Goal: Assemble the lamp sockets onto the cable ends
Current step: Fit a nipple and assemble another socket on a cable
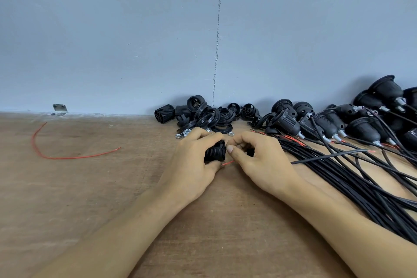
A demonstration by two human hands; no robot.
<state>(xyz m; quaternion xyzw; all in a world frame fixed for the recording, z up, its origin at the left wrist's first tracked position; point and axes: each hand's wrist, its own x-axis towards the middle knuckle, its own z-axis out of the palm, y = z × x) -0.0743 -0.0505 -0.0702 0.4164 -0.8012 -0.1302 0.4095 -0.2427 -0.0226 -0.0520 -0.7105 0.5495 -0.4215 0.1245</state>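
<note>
The left hand (pixel 194 160) is gripping a black ribbed socket (pixel 215 150), fingers curling over its top and thumb pressing underneath, holding it on its side just above the table (pixel 90 187). The right hand (pixel 255 160) is meeting it from the other side, its thumb tip touching the socket's open end while its curled fingers are closing round a small black piece (pixel 250 153), perhaps a cap, though the fingers are hiding most of it. A thin red lead (pixel 228 162) is poking out below, between the two hands. Behind them, loose parts (pixel 203 115), mostly rings and socket bodies, are lying heaped against the blue-grey wall (pixel 112 29), with a few metal nuts (pixel 180 135) sitting just in front of the heap. To the right, finished sockets (pixel 361 128) are lying in a pile, already on their cables (pixel 361 176), which are running as a thick black bundle toward the near edge and passing under the right forearm. Well apart on the left, a stray wire (pixel 67 157), red and curved, is lying on the wood, and a small metal bracket (pixel 59 108) is sitting where table and wall meet.
</note>
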